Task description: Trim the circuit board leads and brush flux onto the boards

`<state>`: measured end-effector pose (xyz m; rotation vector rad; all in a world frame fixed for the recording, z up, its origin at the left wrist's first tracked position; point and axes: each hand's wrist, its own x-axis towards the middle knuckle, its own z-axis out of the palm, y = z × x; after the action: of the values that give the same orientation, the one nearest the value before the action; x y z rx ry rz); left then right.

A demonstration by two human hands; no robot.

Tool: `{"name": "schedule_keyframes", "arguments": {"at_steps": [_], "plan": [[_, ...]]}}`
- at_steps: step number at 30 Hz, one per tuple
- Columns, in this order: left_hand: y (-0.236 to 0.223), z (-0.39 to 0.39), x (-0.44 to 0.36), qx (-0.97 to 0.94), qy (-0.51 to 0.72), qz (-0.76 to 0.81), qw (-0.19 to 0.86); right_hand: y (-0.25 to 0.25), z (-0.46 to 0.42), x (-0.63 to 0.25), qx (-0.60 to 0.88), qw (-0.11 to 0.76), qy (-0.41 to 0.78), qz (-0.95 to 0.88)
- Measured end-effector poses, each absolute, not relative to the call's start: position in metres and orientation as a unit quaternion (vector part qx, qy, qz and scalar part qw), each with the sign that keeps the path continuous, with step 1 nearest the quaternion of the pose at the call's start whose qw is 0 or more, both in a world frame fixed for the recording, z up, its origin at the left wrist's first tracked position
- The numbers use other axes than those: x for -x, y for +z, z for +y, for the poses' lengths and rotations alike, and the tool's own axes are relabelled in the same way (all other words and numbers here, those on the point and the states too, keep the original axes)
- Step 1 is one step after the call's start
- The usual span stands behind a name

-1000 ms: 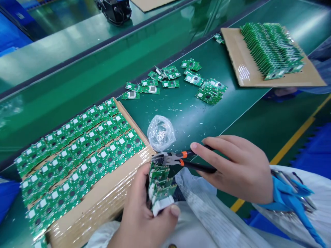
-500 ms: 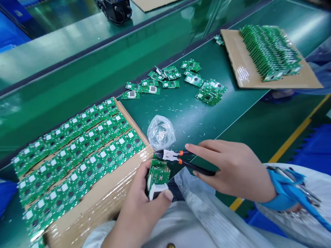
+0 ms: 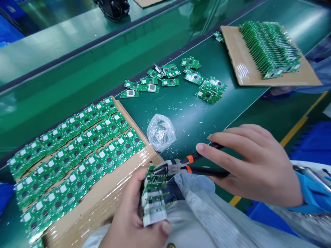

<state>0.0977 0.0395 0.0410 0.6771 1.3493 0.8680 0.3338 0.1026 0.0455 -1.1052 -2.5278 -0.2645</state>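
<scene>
Head view: the left hand (image 3: 129, 210) clenches a stack of green circuit boards (image 3: 153, 196), low over a film-wrapped cardboard tray (image 3: 103, 193) of boards in rows. The right hand (image 3: 250, 165) grips black-handled, orange-collared steel side cutters (image 3: 178, 166), their tips at the stack's top edge, near a clear plastic bag (image 3: 159, 132) of clippings.

left hand (image 3: 131, 206) curled palm-up, right hand (image 3: 254, 165) turned palm-down, fingers (image 3: 222, 151) curved

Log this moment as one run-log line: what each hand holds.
left hand: stack of green circuit boards | right hand: side cutters, jaws at the stack's top edge | nearby: clear plastic bag
</scene>
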Motion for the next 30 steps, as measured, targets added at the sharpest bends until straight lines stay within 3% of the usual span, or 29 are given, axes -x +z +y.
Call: {"name": "schedule_keyframes", "arguments": {"at_steps": [30], "plan": [[0.039,0.045,-0.104,-0.345,0.372,0.586,0.633,0.037,0.096,-0.329,0.381,0.228,-0.083,-0.892]]}}
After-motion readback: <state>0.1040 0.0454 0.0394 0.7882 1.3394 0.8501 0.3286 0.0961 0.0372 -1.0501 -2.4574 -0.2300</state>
